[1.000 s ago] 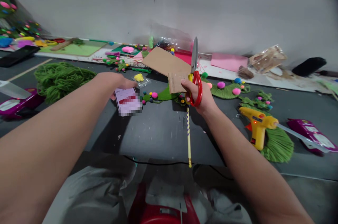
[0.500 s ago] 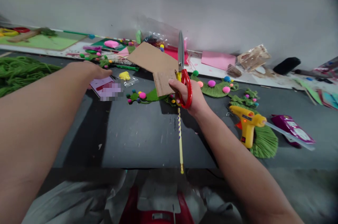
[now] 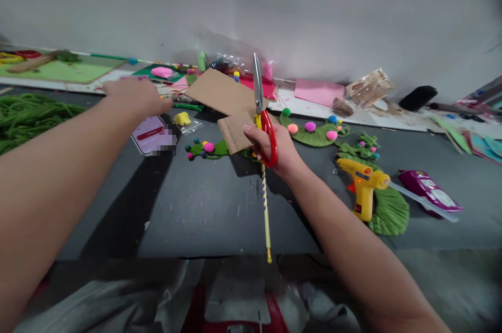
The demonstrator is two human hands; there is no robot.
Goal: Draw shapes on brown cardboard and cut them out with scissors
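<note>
Your right hand point(image 3: 274, 147) grips one pair of red scissors point(image 3: 263, 118) and one cardboard piece point(image 3: 235, 131), your left hand point(image 3: 135, 95) hovers open over one phone point(image 3: 151, 134).

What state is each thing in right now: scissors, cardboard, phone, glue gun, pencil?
Scissors: blades shut, upright, held by right hand.
Cardboard: flat, partly behind the scissors.
Phone: screen lit, lying flat, untouched.
Left hand: empty, above the phone.
Glue gun: red light showing.
Pencil: lying flat.

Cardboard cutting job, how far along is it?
Done: several green yarn leaves with pom-poms lie finished. In hand: the right hand holds red scissors and a cardboard piece; the left hand reaches beyond the phone. Left: the big cardboard sheet looks mostly uncut.
</note>
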